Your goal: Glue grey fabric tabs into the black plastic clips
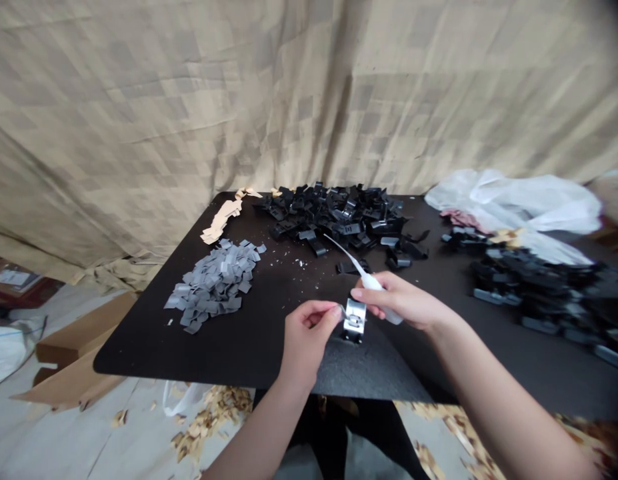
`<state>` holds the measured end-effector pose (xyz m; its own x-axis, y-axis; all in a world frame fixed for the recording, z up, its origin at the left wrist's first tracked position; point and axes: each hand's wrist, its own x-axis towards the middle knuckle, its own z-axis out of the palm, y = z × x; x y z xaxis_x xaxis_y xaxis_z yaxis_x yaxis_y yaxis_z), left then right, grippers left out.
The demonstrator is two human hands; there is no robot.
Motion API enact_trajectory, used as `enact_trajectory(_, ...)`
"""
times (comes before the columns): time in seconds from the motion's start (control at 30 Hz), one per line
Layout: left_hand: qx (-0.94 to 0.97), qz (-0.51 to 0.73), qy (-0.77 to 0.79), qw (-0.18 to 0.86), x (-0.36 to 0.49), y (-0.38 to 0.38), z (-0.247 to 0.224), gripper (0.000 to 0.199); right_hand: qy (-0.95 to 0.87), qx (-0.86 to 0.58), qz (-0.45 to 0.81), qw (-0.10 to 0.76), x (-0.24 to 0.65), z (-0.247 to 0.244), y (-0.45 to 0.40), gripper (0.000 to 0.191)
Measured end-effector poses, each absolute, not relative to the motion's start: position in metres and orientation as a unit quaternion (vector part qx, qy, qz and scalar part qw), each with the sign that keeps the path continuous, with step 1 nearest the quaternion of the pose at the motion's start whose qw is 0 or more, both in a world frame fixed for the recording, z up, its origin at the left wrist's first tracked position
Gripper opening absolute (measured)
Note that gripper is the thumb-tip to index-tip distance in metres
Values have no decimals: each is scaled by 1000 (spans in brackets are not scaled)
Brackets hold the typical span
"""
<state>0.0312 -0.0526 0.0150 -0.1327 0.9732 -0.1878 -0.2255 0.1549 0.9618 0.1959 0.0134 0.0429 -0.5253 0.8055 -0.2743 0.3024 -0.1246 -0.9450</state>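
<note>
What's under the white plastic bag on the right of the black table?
Along the lower edge of the crumpled white plastic bag lie a crumpled pinkish scrap, black plastic clips and tan flakes. Whatever lies directly beneath the bag is covered and cannot be seen.

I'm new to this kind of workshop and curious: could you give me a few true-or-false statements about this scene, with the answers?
1. Grey square pieces lie in a heap on the black table. True.
2. The right hand holds a long white pointed piece. True.
3. The left hand wears a glove. False: it is bare.
4. A blue curtain hangs behind the table. False: the cloth there is beige and patterned.
</note>
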Motion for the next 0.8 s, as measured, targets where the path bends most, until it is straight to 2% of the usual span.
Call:
enact_trajectory(0.13, 300, 566, 526, 559, 31, -54, 15, 14, -646, -467, 570, 199, 195, 49, 9, 30)
enact_trajectory(0.37, 325, 471, 509, 643, 34, -57, 22, 20, -653, -451, 578, 192, 190, 52, 6, 32)
enact_trajectory(0.47, 325, 441, 513, 662, 34, -59, 24, 22, -686, -449, 551, 153, 191, 55, 9, 35)
enact_trajectory(0.53, 334, 446, 536, 635, 34, -60, 23, 22, -766, -455, 438, 117, 198, 67, 14, 35)
enact_trajectory(0.63, 343, 482, 553, 587, 33, -62, 23, 24, -880, -467, 69, 59, 217, 101, 22, 26)
enact_trajectory(0.7, 348, 504, 552, 565, 33, -63, 23, 26, -880, -450, -153, -4, 229, 129, 26, 15)
enact_trajectory(0.8, 355, 521, 565, 532, 35, -64, 24, 27, -866, -399, -288, -92, 237, 165, 27, 4)
